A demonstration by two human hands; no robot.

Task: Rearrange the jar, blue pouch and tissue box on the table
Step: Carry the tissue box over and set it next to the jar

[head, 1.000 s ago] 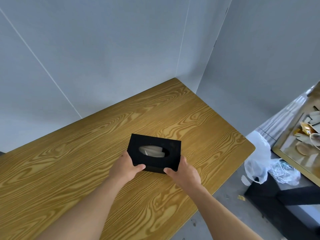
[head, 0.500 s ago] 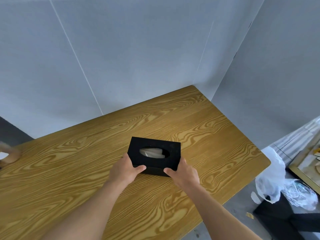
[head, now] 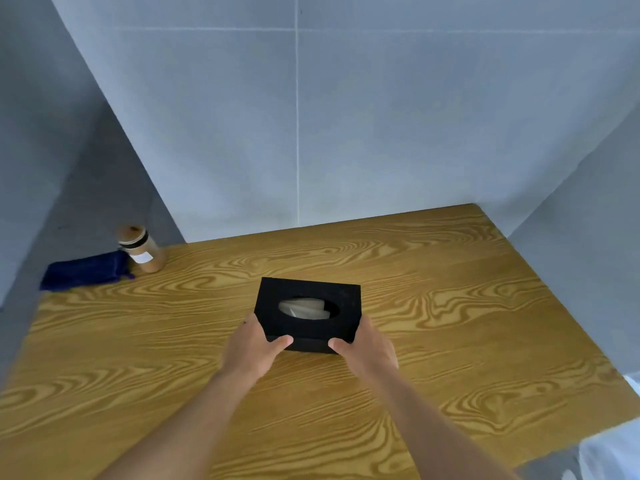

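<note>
A black tissue box (head: 308,299) with an oval opening and pale tissue inside rests on the wooden table (head: 433,306) near its middle. My left hand (head: 254,348) grips its near left corner, and my right hand (head: 363,349) grips its near right corner. A brown jar (head: 143,252) with a cork lid and a white label stands at the table's far left corner. The blue pouch (head: 83,273) lies flat just left of the jar, touching it.
Grey walls enclose the table at the back, left and right. The table's near right edge (head: 554,455) drops off to the floor, where something white (head: 620,452) shows.
The view has swung left, bringing the jar and blue pouch into sight. Both hands keep their hold on the tissue box, which stays on the table.
</note>
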